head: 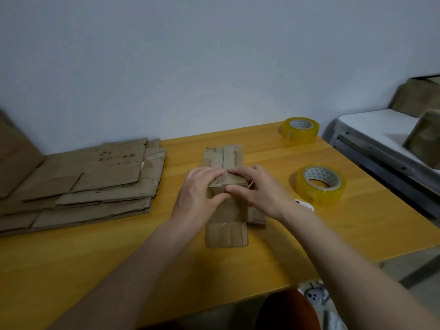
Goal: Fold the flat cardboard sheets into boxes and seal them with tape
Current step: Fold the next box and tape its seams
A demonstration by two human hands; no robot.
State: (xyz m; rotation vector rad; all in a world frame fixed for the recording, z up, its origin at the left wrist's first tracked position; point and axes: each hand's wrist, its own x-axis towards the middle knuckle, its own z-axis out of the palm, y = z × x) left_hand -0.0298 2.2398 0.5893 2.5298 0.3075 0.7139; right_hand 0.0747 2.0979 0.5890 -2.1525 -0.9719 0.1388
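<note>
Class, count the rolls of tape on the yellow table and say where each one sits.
2. One tape roll lies at the table's far edge by the wall; the other tape roll lies nearer, just right of the right hand. None appears hidden.

Illumination dim, even and cool, source not visible, with soft faint shadows under the forearms on the counter, mild sheen on the nearer tape roll, overall soft focus, and wide-angle bending at frame edges.

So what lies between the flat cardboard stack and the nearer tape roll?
In the head view, the small box, gripped by the left hand and right hand.
</note>
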